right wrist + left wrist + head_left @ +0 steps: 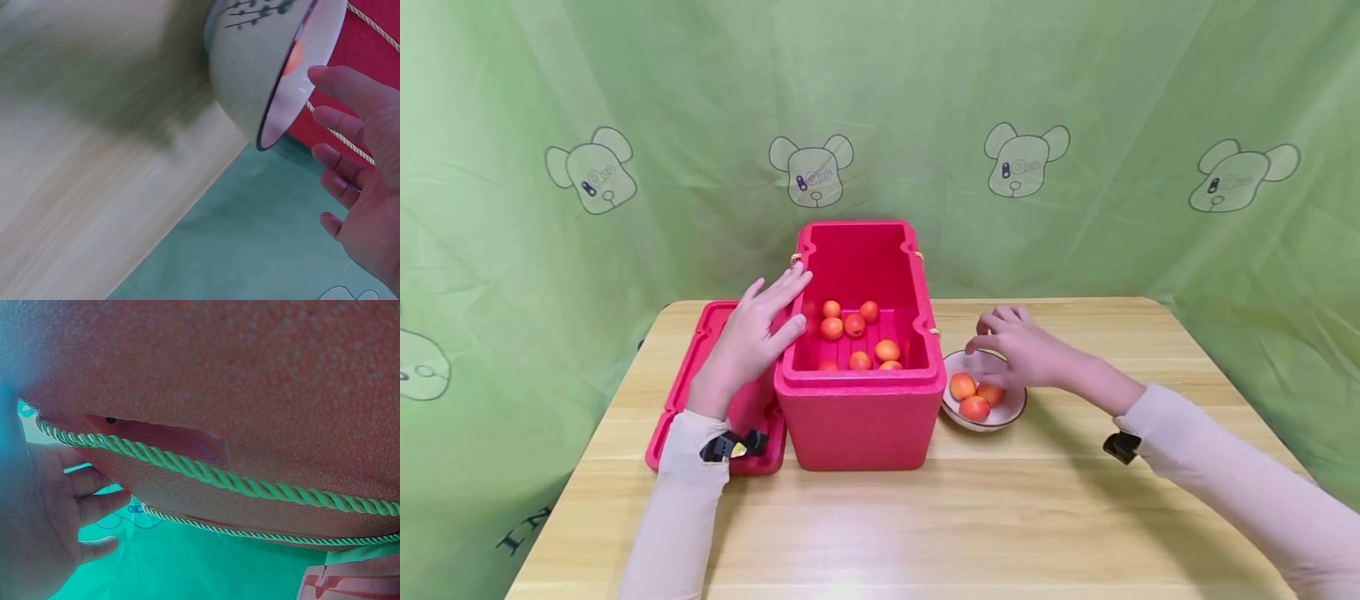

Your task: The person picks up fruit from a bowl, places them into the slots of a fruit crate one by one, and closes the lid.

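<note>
A tall red foam box (861,425) stands uncovered, with several small orange-red fruits (854,325), apricot-like, on its floor. My left hand (752,337) rests on the box's left rim with its fingers spread. To the right of the box sits a white bowl (244,75) with a dark rim, holding a few of the same fruits (975,408). Over the bowl's far right side hovers my right hand (1026,350), its fingers loosely bent. Seen from the right wrist, the fingers stand apart beside the bowl's mouth with nothing between them.
On the wooden table (865,533), a red lid (688,400) lies left of the box, partly under my left arm. Twisted rope (187,469) runs along the box's side. A green curtain (910,83) with bear-head drawings hangs behind the table.
</note>
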`<action>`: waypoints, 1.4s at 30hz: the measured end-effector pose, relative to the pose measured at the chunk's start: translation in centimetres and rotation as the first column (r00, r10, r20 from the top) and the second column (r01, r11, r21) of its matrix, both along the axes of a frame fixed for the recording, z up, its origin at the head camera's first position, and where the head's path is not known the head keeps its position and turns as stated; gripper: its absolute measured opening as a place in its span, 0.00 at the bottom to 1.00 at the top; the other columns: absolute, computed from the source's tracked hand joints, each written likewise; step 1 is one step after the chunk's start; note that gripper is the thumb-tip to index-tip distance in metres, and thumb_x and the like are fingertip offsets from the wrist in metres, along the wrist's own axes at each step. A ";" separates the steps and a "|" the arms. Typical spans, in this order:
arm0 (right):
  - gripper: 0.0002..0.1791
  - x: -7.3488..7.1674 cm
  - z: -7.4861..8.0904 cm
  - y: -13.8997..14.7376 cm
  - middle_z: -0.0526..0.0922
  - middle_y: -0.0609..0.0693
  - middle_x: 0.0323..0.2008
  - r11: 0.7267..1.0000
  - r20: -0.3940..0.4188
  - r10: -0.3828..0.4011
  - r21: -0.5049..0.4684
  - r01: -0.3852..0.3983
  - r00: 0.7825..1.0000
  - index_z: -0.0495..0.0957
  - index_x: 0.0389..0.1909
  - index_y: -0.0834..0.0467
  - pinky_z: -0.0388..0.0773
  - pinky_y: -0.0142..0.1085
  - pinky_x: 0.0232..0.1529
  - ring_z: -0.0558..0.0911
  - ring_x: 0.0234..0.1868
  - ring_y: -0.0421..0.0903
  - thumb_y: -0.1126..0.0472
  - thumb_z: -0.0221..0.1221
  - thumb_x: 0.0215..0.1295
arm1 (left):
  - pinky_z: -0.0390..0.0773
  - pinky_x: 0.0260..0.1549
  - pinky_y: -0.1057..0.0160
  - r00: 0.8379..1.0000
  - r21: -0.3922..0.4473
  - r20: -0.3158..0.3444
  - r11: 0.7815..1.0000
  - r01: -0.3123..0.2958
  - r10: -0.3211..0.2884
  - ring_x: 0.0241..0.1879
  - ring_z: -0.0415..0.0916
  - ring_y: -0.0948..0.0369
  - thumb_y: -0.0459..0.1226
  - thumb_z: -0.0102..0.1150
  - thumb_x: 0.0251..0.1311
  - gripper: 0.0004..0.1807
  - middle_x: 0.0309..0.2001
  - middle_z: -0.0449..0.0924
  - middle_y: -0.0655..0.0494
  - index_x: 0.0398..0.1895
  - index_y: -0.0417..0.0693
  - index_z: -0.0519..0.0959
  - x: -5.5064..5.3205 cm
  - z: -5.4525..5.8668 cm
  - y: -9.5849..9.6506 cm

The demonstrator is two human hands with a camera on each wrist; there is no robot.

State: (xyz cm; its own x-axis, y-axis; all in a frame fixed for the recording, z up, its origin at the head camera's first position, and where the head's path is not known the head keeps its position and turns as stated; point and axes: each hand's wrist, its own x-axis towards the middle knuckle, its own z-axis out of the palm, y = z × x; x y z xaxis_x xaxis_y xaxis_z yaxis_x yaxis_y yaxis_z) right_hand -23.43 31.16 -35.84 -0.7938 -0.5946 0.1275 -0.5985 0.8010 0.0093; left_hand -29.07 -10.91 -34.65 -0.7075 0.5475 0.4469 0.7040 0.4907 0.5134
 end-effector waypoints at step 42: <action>0.13 0.3 -1.5 -0.8 0.76 0.51 0.36 0.992 0.012 0.018 0.124 -0.019 1.000 0.84 0.27 0.51 0.62 0.48 0.44 0.68 0.41 0.50 0.52 0.77 0.43 | 0.42 0.80 0.41 1.000 -0.002 0.010 1.000 -0.003 0.003 0.81 0.51 0.54 0.49 0.51 0.70 0.36 0.80 0.57 0.52 0.80 0.52 0.60 -0.1 0.1 0.0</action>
